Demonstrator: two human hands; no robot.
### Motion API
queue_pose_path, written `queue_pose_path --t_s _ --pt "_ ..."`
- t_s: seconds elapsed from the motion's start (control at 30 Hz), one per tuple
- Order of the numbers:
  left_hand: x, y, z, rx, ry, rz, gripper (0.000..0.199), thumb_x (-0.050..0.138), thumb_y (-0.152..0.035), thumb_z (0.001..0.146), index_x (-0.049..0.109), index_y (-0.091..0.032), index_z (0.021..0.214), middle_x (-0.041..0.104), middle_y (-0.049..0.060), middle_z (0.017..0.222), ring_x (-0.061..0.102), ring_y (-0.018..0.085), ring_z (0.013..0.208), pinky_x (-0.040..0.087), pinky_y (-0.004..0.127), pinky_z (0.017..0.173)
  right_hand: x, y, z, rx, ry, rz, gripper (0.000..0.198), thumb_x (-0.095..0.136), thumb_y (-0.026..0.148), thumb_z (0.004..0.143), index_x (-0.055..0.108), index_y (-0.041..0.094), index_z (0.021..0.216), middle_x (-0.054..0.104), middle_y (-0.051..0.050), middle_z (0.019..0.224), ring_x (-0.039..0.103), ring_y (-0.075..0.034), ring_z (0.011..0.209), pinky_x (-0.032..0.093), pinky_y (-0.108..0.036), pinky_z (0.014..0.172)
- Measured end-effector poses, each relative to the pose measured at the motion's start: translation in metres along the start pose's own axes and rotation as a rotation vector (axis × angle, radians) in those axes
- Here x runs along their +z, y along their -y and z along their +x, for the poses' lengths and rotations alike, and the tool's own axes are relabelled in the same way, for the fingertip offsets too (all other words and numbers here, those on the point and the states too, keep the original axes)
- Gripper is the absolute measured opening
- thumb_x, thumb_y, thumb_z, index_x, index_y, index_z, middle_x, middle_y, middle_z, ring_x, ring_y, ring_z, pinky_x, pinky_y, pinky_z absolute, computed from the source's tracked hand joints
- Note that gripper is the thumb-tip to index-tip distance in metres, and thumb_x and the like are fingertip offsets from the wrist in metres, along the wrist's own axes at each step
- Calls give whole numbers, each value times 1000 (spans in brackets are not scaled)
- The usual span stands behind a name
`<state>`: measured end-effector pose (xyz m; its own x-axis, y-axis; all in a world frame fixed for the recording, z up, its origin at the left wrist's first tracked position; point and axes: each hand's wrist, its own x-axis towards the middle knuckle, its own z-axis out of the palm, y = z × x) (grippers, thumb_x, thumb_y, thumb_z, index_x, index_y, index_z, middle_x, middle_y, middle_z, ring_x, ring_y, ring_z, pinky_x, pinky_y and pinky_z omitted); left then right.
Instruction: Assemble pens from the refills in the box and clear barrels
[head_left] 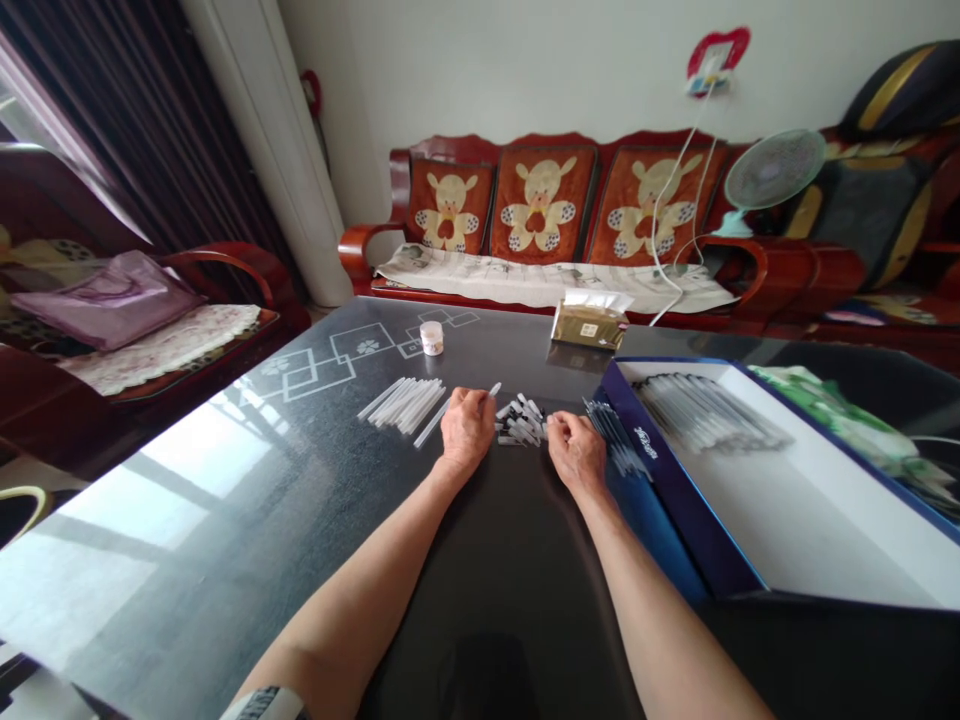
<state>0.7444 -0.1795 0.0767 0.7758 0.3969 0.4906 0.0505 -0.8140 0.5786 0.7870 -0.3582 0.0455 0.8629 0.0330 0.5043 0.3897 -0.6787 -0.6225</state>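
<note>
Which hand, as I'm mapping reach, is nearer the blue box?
Right. The right hand is just left of the blue box; the left hand is farther left, beyond the small pieces.

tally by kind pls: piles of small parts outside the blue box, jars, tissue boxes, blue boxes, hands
Piles: 3 (white sticks, short pieces, dark sticks)
Jar: 1
Tissue box: 1
Blue box: 1
Hands: 2 (left hand, right hand)
Total: 8

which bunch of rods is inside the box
The grey bunch; the white bunch by the left hand and the dark bunch by the right hand both lie outside the box.
</note>
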Motion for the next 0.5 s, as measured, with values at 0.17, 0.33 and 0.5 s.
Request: queue_pose_path --t_s 0.17,0.33,0.5 --pt "-31 41 34 -90 64 387 29 47 -32 89 72 -20 87 63 12 98 56 27 96 47 35 76 0 -1 0 -2 2 16 32 45 36 83 70 16 87 64 -9 80 56 -19 73 40 -30 71" --pt "-43 66 43 -78 161 518 30 46 -32 87 74 -21 85 64 12 101 52 29 101 47 38 82 0 -1 0 -7 -1 27 32 45 35 83 71 16 86 63 -8 78 54 -18 71 38 -29 69" --pt "-45 67 27 42 167 547 36 53 -43 86 65 -23 114 59 11 120 49 30 111 43 42 92 -1 0 -1 -1 1 39 29 46 35 83 70 18 84 62 -6 77 54 -17 71 38 -28 68"
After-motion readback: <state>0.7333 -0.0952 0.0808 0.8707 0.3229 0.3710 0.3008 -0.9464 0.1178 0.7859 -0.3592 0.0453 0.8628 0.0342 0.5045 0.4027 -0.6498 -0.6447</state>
